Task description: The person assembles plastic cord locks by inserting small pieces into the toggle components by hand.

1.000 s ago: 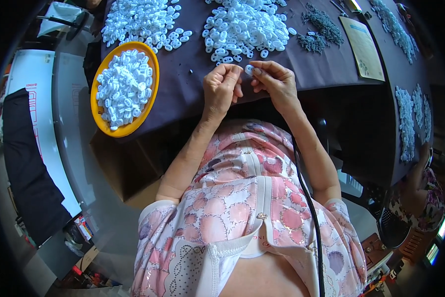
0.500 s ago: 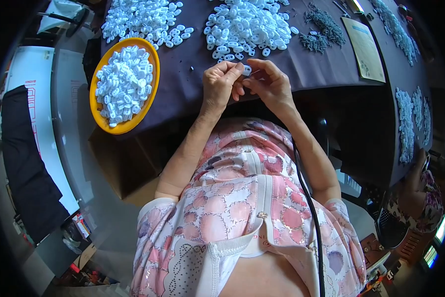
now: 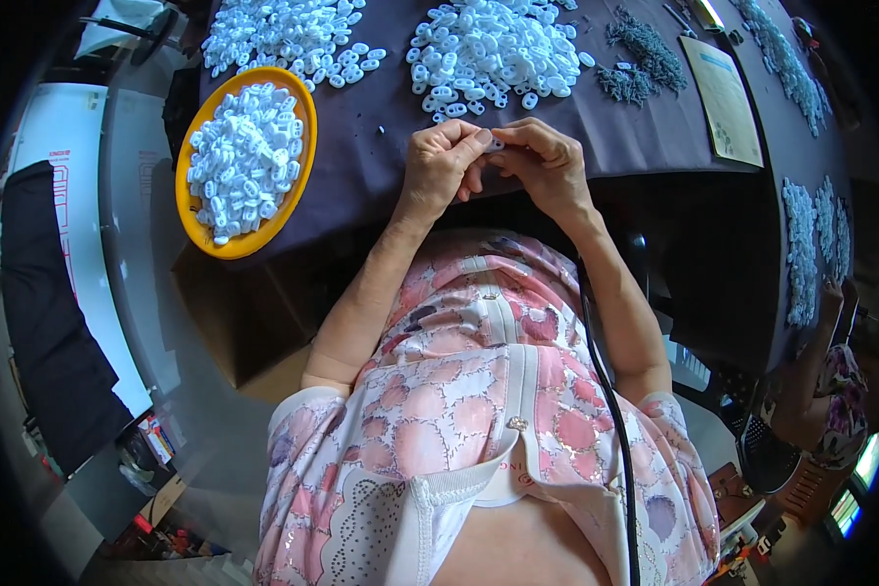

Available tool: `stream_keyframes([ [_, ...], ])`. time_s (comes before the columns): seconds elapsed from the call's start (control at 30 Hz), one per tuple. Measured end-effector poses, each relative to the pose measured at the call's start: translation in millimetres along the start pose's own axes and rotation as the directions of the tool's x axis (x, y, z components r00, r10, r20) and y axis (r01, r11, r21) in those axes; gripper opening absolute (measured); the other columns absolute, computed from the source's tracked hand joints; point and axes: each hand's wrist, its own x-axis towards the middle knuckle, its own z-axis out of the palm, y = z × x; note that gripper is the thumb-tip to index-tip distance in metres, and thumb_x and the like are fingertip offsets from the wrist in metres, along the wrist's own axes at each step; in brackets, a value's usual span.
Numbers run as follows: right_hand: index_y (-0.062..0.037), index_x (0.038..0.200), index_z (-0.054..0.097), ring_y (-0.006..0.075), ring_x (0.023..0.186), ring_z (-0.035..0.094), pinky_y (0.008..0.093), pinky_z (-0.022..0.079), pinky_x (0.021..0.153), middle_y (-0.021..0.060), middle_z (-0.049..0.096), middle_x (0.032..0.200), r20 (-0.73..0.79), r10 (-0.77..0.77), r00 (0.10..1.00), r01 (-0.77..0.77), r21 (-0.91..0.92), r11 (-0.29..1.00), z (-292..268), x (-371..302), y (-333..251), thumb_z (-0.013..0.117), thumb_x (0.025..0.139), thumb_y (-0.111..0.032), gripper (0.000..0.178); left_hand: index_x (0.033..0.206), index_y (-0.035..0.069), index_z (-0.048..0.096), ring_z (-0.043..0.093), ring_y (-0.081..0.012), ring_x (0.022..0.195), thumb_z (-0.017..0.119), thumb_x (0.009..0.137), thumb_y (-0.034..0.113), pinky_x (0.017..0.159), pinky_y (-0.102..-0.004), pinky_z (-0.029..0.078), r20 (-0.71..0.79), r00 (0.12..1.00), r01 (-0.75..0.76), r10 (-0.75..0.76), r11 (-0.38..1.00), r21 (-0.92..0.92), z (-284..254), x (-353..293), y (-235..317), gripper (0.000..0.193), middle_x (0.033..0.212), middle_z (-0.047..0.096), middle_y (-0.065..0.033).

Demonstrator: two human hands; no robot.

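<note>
Just over the table's near edge, I hold a small white oval plastic piece [image 3: 496, 145] with holes in it between my two hands. My left hand [image 3: 437, 168] pinches it from the left with thumb and forefinger. From the right, the thumb and forefinger of my right hand [image 3: 551, 168] are closed on the same piece, covering much of it. Straight beyond my hands lies a big heap of similar white oval pieces [image 3: 493, 54]. An oval yellow tray [image 3: 309, 132] full of such pieces stands to the left, at the table's edge.
Another heap of white pieces [image 3: 273, 34] lies at the far left. Right of centre are small dark grey parts [image 3: 644, 63] and a tan envelope [image 3: 721, 103]. More piles [image 3: 799, 254] lie on the right-hand table, where another person's arm [image 3: 820, 356] reaches in. A black cable [image 3: 610, 381] hangs down my front.
My right hand has turned, and its fingers have closed in over the white piece, hiding more of it. The other person's arm at the right has moved up toward the piles.
</note>
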Motion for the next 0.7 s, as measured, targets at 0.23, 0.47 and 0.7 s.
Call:
stream_keyframes([
  [0.23, 0.0031, 0.094, 0.060, 0.0100, 0.072, 0.060, 0.0208, 0.050, 0.059, 0.0054, 0.060, 0.088, 0.043, 0.019, 0.999, -0.019, 0.001, 1.000, -3, 4, 6, 0.061, 0.076, 0.007, 0.018, 0.076, 0.001, 0.061, 0.050, -0.0045, 0.040, 0.058, 0.086, 0.017, 0.031, -0.0169, 0.035, 0.010, 1.000, 0.019, -0.020, 1.000, 0.021, -1, 3, 0, 0.019, 0.057, 0.055, -0.0004],
  [0.47, 0.0026, 0.096, 0.060, 0.0101, 0.072, 0.060, 0.0215, 0.050, 0.058, 0.0058, 0.061, 0.087, 0.039, -0.038, 0.999, 0.040, -0.045, 0.998, -2, 8, 9, 0.060, 0.077, 0.006, 0.019, 0.078, 0.001, 0.062, 0.051, -0.0047, 0.041, 0.057, 0.086, 0.016, 0.032, -0.0162, 0.036, 0.032, 1.000, -0.002, 0.000, 0.998, 0.070, -3, 8, 1, 0.018, 0.059, 0.056, -0.0004],
  [0.7, -0.0013, 0.092, 0.061, 0.0079, 0.069, 0.058, 0.0216, 0.049, 0.057, 0.0019, 0.060, 0.079, -0.074, 0.078, 0.994, -0.075, 0.043, 0.996, 0, 3, 6, 0.062, 0.077, 0.005, 0.016, 0.080, 0.000, 0.061, 0.051, -0.0092, 0.040, 0.056, 0.086, 0.014, 0.037, -0.0229, 0.037, 0.081, 0.978, -0.206, 0.191, 0.945, 0.256, 4, 2, 12, 0.016, 0.052, 0.055, -0.0029],
])
